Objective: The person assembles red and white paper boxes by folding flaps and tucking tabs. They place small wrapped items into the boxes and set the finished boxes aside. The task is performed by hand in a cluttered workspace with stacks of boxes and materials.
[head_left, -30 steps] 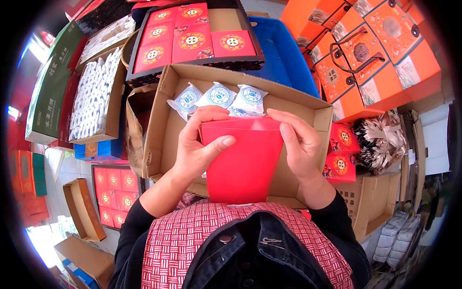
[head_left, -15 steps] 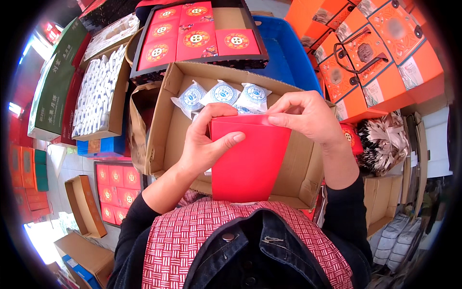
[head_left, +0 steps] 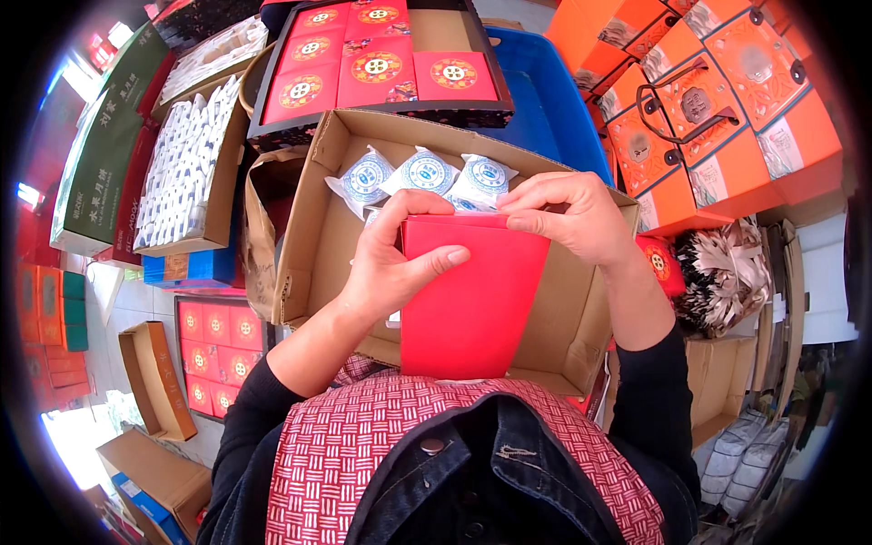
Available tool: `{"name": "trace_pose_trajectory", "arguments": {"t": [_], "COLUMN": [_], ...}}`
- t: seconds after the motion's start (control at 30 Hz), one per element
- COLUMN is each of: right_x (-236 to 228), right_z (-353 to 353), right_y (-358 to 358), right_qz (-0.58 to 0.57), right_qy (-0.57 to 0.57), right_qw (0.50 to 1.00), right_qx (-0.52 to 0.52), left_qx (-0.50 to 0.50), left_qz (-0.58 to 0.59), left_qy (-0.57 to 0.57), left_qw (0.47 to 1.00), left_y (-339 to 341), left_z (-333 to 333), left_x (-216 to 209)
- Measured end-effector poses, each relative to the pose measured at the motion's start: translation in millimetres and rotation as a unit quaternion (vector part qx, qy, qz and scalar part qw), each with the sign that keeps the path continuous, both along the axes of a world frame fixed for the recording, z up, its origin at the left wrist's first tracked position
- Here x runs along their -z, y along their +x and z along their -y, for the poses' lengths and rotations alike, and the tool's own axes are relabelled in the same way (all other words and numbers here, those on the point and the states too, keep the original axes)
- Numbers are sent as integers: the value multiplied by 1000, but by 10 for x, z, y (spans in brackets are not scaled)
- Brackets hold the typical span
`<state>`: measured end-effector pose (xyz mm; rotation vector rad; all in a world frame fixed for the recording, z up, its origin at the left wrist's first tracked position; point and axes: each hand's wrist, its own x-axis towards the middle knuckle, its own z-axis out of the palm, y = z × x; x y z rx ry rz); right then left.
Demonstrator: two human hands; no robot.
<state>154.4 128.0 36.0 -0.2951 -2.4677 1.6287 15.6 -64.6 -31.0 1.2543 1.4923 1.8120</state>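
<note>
A plain red carton (head_left: 468, 300) stands upright in front of me, over the near part of a shallow brown cardboard box (head_left: 313, 232). My left hand (head_left: 392, 250) wraps its upper left side, thumb on the near face and fingers behind. At the carton's top right corner, my right hand (head_left: 565, 218) pinches the top edge between thumb and fingers. Several round pastries in white-and-blue wrappers (head_left: 427, 171) lie at the far end of the brown box, just beyond my hands. Whatever is inside the carton is hidden.
Beyond the box sits a dark-rimmed tray of red patterned boxes (head_left: 375, 68), beside a blue plastic bin (head_left: 536, 100). Orange gift boxes (head_left: 699, 109) are stacked at right. At left are a carton of white packets (head_left: 186, 163) and green boxes (head_left: 95, 173).
The carton's top right edge, raised as a flap half a second ago, now lies flatter under my right fingers. My left hand keeps its grip on the side.
</note>
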Motion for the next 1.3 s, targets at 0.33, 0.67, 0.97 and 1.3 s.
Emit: {"name": "trace_pose_trajectory", "arguments": {"t": [0.33,0.67,0.97,1.3], "right_x": [319,328,368,573], "right_z": [382,447,134,-153], "right_y": [21,-33,36,-218], "right_qz": [-148,-161,-183,-259], "right_qy": [16,60,143,233], "right_qw": [988,983,971,934], "right_qx": [50,65,49,-77], "left_qx": [-14,-16,-55,-7], "left_qz": [-26,125,241,540], "left_qy": [-25,110,1,-127], "left_qw": [999,986,969,832], "left_y": [64,161,-51,-395], "left_z": [-37,-12,-87,-248], "left_x": [-53,-19,355,-25]}}
